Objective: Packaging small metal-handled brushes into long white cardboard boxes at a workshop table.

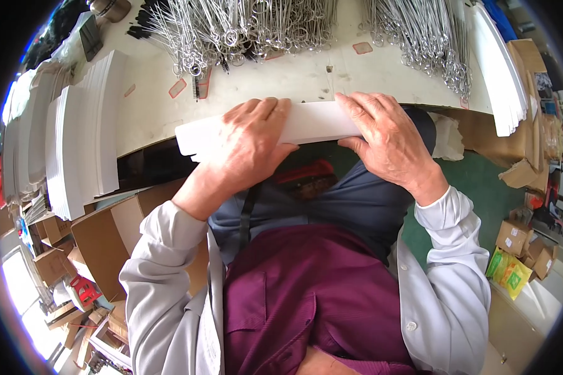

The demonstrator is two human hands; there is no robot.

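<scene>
A long, narrow piece of folded white card (pixel 319 122) lies crosswise at the near edge of the table, above my lap. My left hand (pixel 247 139) grips its left part, fingers over the top and thumb along the near side. At its right end my right hand (pixel 389 139) is closed round it in the same way. Its left end sticks out past my left hand, with a loose flap on the underside. The palms hide parts of the card.
Heaps of wire brushes with ring handles (pixel 231 34) cover the far side of the table (pixel 150 103). Another heap of wire brushes (pixel 422 47) lies far right. Flat white card pieces are stacked left (pixel 103 119) and right (pixel 497 75). An open cardboard box (pixel 106 244) stands at lower left.
</scene>
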